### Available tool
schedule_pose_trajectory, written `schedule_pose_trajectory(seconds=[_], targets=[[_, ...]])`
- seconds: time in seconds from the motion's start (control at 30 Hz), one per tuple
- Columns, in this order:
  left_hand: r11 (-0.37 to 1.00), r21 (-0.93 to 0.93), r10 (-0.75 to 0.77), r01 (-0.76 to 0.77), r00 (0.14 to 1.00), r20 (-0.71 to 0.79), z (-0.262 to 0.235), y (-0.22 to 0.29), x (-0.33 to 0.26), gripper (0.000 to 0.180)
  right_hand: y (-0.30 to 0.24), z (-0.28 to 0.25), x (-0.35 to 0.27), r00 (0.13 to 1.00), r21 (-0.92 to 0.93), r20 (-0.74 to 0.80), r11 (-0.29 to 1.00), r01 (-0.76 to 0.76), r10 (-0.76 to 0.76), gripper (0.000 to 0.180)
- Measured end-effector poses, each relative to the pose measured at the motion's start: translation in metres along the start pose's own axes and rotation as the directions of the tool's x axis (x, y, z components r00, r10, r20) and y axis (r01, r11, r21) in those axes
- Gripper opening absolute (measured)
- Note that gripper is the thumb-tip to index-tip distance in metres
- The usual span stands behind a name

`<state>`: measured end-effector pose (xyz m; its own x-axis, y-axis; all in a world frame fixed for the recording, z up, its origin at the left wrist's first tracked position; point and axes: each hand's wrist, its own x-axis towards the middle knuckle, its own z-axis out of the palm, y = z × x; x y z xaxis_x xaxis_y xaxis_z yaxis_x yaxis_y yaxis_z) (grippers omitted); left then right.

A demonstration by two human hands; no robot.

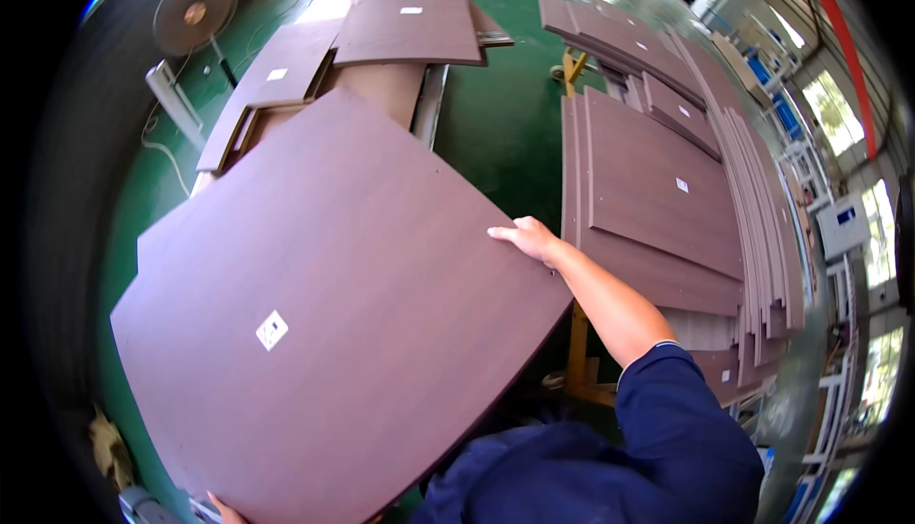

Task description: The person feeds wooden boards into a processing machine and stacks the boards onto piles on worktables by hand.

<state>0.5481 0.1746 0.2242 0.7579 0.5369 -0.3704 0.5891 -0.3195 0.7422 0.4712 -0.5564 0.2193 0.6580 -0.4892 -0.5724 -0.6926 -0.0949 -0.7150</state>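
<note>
A large flat brown panel (334, 267) with a small white label (272, 331) fills the near left, tilted in front of me. My right hand (529, 238) grips its right edge, thumb lying on the upper face and the other fingers mostly hidden beneath. At the bottom of the view, only a small part of my left hand (226, 510) shows, at the panel's near left edge. Most of that hand is hidden by the panel and the frame's border.
More brown panels (410, 24) lie on a long table at the far left. Stacked panels (658, 191) rest on a yellow-framed cart (578, 348) to the right. A round fan (195, 12) stands at the far left. Green floor (496, 114) runs between the table and the cart.
</note>
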Motion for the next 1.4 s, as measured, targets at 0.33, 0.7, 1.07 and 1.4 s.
schedule_pose_trajectory(seconds=[0.33, 0.7, 1.07, 1.4], targets=[[0.995, 0.071, 0.073, -0.075, 0.997, 0.033, 0.02, 0.031, -0.055, 0.075, 0.042, -0.033, -0.056, 0.996, -0.02, -0.022, 0.996, -0.087, 0.087, 0.056], [0.969, 0.144, 0.176, -0.199, 0.971, 0.162, 0.035, 0.054, -0.102, 0.074, 0.129, -0.09, -0.144, 0.962, -0.046, -0.257, 0.995, 0.086, -0.095, 0.057], [0.874, 0.188, 0.305, -0.448, 0.807, 0.506, 0.102, 0.121, -0.164, 0.072, 0.236, -0.141, -0.231, 0.882, 0.203, -0.452, 0.978, -0.048, 0.137, 0.05], [0.751, 0.19, 0.342, -0.633, 0.618, 0.708, 0.236, 0.197, -0.204, 0.071, 0.332, -0.177, -0.307, 0.719, 0.357, -0.61, 0.925, -0.126, 0.333, 0.048]])
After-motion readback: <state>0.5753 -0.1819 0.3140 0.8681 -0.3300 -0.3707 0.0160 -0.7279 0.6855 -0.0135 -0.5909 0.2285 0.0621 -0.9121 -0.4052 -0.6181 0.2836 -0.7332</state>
